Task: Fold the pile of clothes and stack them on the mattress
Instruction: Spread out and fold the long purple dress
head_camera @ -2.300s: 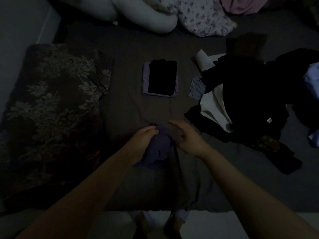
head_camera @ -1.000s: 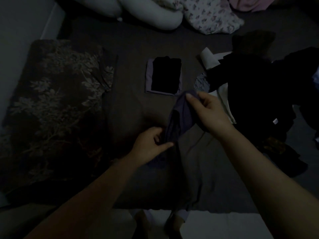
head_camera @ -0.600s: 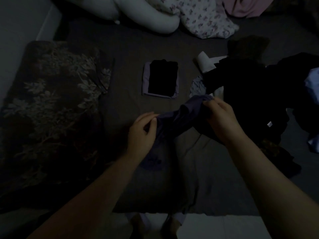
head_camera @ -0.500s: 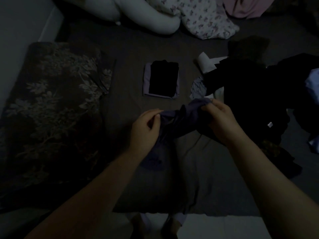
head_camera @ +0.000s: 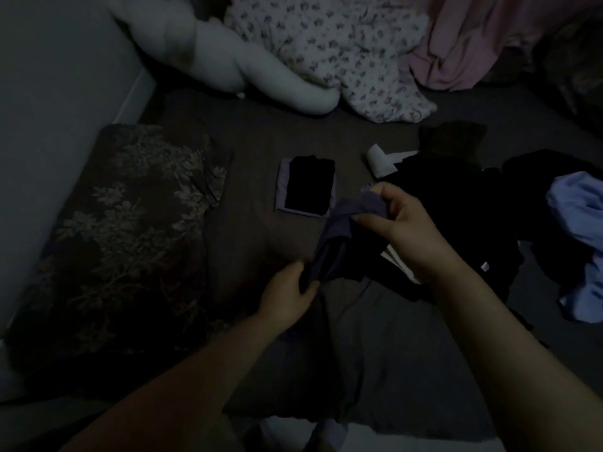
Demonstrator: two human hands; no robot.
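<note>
A small purple garment [head_camera: 339, 230] hangs stretched between my hands above the dark mattress [head_camera: 254, 132]. My right hand [head_camera: 401, 230] pinches its upper end, and my left hand [head_camera: 287, 295] grips its lower end. A folded stack [head_camera: 308, 187], black cloth on a lilac piece, lies on the mattress just beyond the garment. The unfolded pile of mostly black clothes [head_camera: 456, 203] spreads to the right, partly behind my right hand.
A dark floral pillow [head_camera: 130, 236] lies at the left by the wall. A white bolster [head_camera: 248, 73], a flowered blanket [head_camera: 342, 57] and pink cloth [head_camera: 473, 50] line the back. Light blue cloth [head_camera: 580, 223] sits at the right edge.
My right hand has lifted its end of the purple garment up and away. My left hand has dropped lower, so the garment now hangs steeper between them. The view has shifted slightly.
</note>
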